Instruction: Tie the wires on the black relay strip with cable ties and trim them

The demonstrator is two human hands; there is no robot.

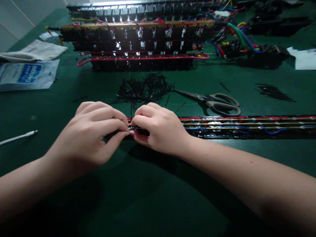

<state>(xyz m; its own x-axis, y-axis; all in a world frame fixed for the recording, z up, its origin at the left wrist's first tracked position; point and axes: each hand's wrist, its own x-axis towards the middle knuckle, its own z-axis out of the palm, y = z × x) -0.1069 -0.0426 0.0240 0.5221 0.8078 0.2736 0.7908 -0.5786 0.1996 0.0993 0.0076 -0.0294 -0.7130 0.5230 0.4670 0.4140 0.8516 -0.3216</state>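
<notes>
A long black strip [247,126] with brass-coloured rods and red and blue wires lies across the green table. Both hands meet at its left part. My left hand [96,131] has thumb and forefinger pinched together at the strip; whatever is between the fingertips is too small to make out. My right hand [158,126] is closed beside it, fingertips on the strip almost touching the left ones, and its grip is hidden. A thin dark piece [131,110] stands up between the two hands.
Behind the hands lies a heap of thin black pieces [145,89], with scissors [212,100] to its right. Wired black assemblies [140,39] stand at the back. A plastic packet [27,75] and a white cable [18,137] are at left, a smaller black pile [274,92] at right.
</notes>
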